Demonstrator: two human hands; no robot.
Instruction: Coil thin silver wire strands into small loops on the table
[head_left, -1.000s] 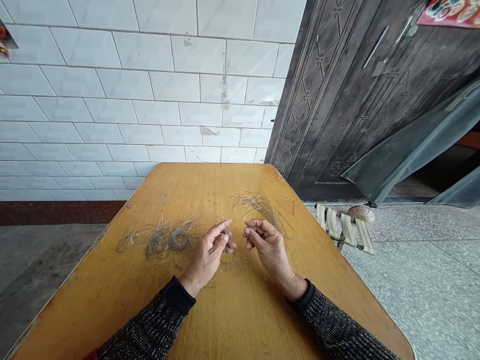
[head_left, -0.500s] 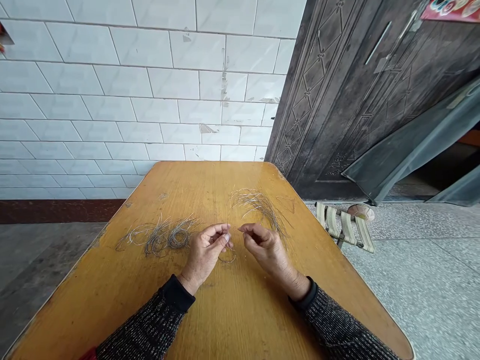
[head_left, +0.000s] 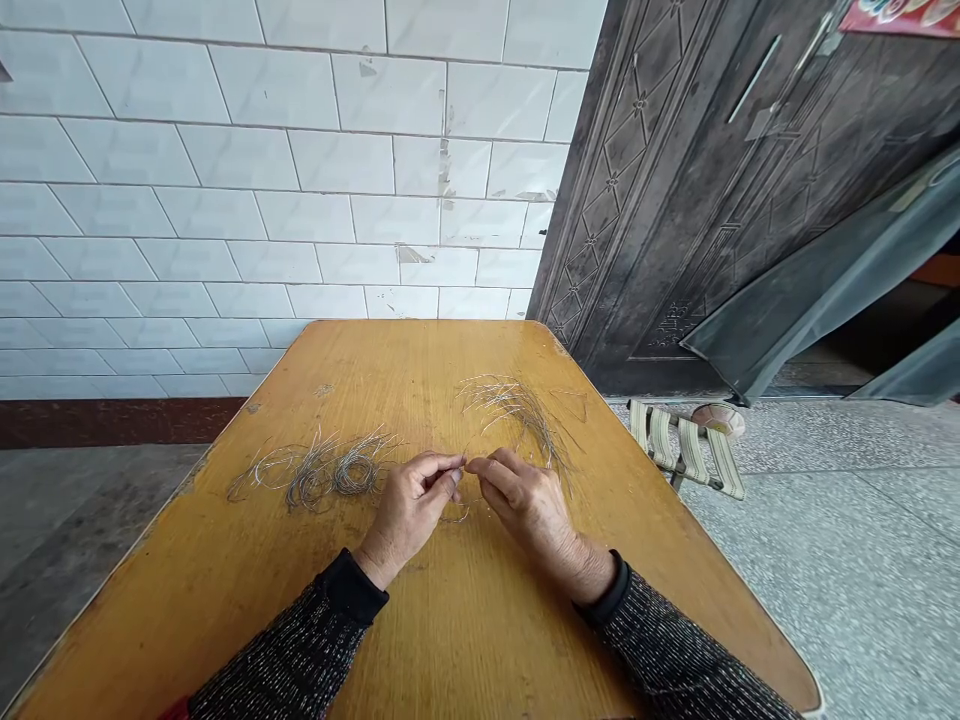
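Observation:
Over the middle of the table, my left hand (head_left: 411,508) pinches a thin metal wire (head_left: 457,517) between thumb and forefinger; part of the wire curls below the fingertips. My right hand (head_left: 531,503) meets it from the right, its fingers closed at the wire near the left fingertips. The pinch itself is mostly hidden behind the right fingers. Left of my hands lie coiled wire bundles (head_left: 356,468) with loose ends sticking up. Beyond my right hand, a spread bunch of loose, bent wires (head_left: 517,402) rests on the wood.
The wooden table (head_left: 405,370) reaches to a white tiled wall (head_left: 300,160). At the right are a dark carved door (head_left: 622,190) and a hanging grey-green curtain (head_left: 817,270). A low striped folding stool (head_left: 690,450) stands on the floor beside the table.
My right hand has moved left and turned, so its fingertips now meet those of my left hand. The upright end of the wire has dropped or become hidden. The bundles have stayed put.

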